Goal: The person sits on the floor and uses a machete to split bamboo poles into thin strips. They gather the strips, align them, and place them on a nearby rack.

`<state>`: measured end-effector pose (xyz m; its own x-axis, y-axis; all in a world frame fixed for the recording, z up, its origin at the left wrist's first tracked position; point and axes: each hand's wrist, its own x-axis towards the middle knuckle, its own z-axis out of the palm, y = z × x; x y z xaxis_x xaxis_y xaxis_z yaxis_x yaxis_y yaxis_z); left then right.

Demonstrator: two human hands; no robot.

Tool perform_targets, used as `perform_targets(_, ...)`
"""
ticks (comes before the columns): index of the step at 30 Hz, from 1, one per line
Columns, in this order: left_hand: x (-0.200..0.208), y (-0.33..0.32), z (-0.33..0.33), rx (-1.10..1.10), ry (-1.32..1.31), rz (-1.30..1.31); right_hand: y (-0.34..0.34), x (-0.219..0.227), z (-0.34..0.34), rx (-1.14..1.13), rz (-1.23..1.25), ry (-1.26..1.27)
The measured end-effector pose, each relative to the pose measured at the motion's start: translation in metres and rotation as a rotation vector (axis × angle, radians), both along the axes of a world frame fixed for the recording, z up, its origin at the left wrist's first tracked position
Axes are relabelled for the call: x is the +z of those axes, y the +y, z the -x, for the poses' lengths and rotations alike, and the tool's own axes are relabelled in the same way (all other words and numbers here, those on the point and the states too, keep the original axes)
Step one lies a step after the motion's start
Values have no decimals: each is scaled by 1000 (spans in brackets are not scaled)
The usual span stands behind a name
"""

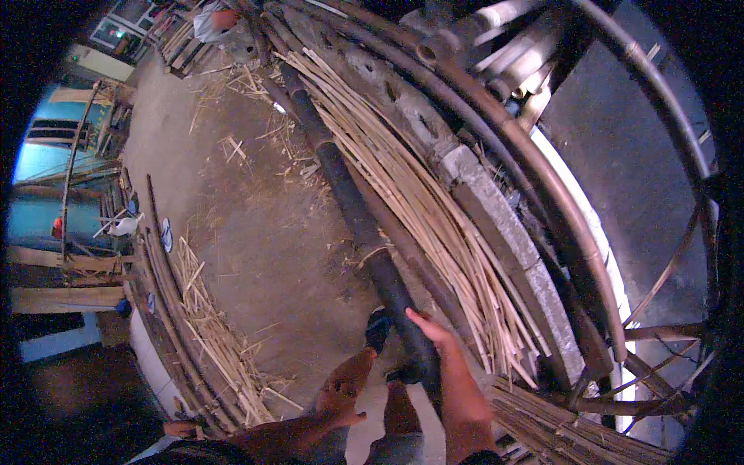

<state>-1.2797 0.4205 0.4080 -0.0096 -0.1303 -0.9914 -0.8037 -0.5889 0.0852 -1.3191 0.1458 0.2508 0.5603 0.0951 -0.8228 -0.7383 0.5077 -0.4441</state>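
Note:
A long, dark bamboo pole (347, 194) slants from the far upper middle down to my body, with pale rings at its joints. My right hand (434, 333) grips its near end from the right side, fingers partly hidden behind it. Low and left of the pole, my left hand (335, 418) is by my left leg, holding nothing that shows; its thumb sticks out and the other fingers are hard to make out. My feet in dark footwear (377, 329) stand close beside the pole's near end.
Long pale split strips (418, 186) lie in a bundle right of the pole, beside a concrete curb (535, 271). Thick brown bamboo poles (542, 186) run beyond it. More strips (221, 341) and poles lie along the left. Loose scraps (235, 149) litter the floor.

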Motion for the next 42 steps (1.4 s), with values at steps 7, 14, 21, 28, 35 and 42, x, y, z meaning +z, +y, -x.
perform_targets(7, 0, 21, -14, 459, -62, 807, 31, 46, 1, -23, -496, 73)
perform_targets(14, -71, 75, 24, 22, -627, 1078, 57, 14, 21, 134, -8, 13)
perform_targets(21, -67, 84, 20, 144, -161, 489, 37, -50, 39, 83, 116, -22)
perform_targets(28, -71, 78, 17, 155, -114, 431, 7, -94, 50, 272, 486, 15)
perform_targets(35, -71, 77, 23, 131, -113, 404, -11, -154, 70, 275, 758, 192)
perform_targets(42, -38, 40, 8, 157, -165, 302, -75, -187, 83, 232, 831, 125)
